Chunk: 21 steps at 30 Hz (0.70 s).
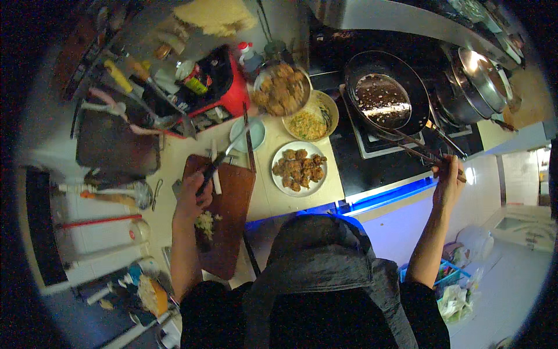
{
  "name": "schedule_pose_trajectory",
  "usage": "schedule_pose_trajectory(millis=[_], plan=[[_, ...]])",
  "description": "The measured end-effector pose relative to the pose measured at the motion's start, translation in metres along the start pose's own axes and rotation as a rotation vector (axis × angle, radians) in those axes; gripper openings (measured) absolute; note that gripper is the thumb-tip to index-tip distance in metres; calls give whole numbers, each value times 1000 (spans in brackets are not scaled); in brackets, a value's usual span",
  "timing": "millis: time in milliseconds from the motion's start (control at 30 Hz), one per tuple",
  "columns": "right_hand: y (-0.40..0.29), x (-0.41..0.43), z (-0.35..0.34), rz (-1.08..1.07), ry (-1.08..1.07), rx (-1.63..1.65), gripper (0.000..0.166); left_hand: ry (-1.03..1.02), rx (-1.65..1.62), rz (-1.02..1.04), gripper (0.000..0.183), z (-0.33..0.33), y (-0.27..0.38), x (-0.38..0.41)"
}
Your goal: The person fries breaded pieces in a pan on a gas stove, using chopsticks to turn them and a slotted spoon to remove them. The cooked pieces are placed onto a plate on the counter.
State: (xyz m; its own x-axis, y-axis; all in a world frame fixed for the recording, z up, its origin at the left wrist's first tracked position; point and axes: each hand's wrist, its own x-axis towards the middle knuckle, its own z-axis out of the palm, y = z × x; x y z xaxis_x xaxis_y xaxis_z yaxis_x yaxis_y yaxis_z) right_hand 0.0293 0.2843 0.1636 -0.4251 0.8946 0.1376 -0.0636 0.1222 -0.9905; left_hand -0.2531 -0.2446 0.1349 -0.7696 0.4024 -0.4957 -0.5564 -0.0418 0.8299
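Observation:
Near the top of a brown cutting board (231, 209), my left hand (195, 192) grips the black handle of a utensil (213, 168); its pale metal part reaches towards a light blue bowl (247, 134). Chopped pale bits (207, 223) lie on the board below that hand. My right hand (449, 176) holds long chopsticks (412, 146) at the stove's front edge, their far ends by the rim of a black frying pan (388, 94) with shiny oil in it. Between my hands, a white plate (298, 192) carries browned fried pieces (301, 168).
A bowl of shredded yellowish mixture (309, 124) and a bowl of browned pieces (281, 91) stand behind the plate. Steel pots (475, 87) sit on the right of the stove (370, 172). A red container (237, 85) stands at the back left, with utensils nearby.

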Motion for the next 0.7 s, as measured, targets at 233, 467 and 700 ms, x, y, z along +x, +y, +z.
schedule_pose_trajectory(millis=[233, 467, 700], plan=[[32, -12, 62, 280, -352, 219, 31, 354, 72, -109, 41, 35, -98, -122], [82, -54, 116, 392, -591, 253, 32, 435, 2, -105, 33, 80, -131, -136], [98, -64, 125, 287, -567, 197, 31, 336, 436, 95, 33, 76, -136, -133]])
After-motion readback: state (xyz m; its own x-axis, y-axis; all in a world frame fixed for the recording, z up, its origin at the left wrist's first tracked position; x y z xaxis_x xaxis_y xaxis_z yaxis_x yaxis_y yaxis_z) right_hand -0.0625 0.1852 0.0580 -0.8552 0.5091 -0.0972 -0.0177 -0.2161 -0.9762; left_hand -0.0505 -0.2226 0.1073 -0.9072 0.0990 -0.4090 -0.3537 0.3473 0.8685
